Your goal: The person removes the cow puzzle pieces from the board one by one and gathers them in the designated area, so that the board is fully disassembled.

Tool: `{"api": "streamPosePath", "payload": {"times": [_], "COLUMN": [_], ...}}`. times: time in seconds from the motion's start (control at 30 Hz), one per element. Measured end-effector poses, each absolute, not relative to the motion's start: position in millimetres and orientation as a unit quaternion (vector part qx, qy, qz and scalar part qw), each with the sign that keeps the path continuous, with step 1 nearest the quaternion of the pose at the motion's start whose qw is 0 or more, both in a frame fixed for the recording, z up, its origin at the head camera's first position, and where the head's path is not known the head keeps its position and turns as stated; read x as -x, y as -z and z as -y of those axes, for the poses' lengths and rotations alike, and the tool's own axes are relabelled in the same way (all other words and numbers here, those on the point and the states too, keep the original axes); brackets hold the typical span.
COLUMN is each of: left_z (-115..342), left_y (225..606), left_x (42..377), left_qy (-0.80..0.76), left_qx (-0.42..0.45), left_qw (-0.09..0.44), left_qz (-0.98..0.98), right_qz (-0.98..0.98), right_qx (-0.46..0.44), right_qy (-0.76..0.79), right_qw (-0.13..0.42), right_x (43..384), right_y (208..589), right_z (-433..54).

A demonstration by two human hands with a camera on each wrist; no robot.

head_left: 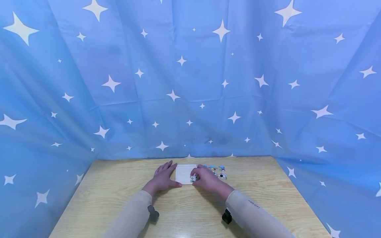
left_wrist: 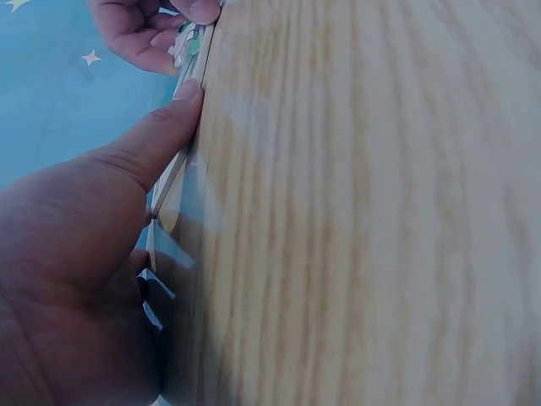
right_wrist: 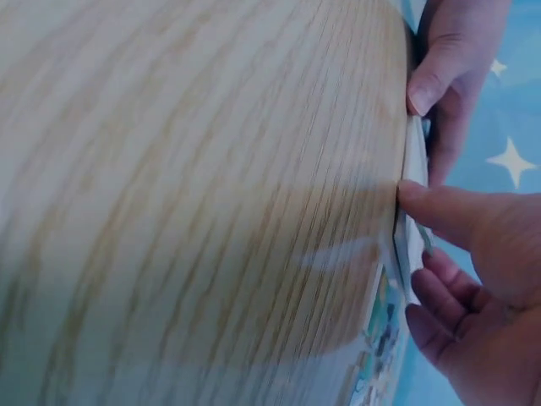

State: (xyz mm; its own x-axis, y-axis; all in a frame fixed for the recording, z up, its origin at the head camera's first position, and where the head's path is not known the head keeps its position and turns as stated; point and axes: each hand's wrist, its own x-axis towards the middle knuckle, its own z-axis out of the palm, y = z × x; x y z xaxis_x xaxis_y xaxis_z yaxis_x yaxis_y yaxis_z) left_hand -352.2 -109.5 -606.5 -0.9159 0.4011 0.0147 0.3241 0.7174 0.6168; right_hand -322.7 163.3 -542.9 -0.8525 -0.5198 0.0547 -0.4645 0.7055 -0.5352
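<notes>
A white puzzle tray with a raised rim lies flat near the table's far edge. My left hand rests along its left side, fingers fairly straight, the thumb touching the near edge. At the tray's lower right corner my right hand pinches a small printed puzzle piece. That piece shows white and green in the left wrist view, partly covered by fingers. More colourful puzzle pieces lie right of the tray, partly hidden by the right hand. In the right wrist view, the right thumb touches the tray's near edge.
The wood-grain table stretches toward me on both sides of the arms. Behind it hangs a blue curtain with white stars, which also closes in the left and right sides.
</notes>
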Motion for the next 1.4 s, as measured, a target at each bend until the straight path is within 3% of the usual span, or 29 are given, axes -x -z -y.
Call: {"api": "streamPosePath", "payload": {"times": [0.67,1.4], "left_z": [109,109], "left_y": [602,594], "left_x": [347,341], "left_qy": [-0.327,-0.342], "left_qx": [-0.197,-0.214], "left_qw": [0.053,0.045], "left_qz": [-0.923,-0.914], "right_qz": [-0.908,-0.907], "right_qx": [0.29,0.235], "right_qy": [0.302,0.35], "right_qw": [0.031,0.005], "right_x": [313,300], "right_y": [542,540], "right_z": [-187,-239]}}
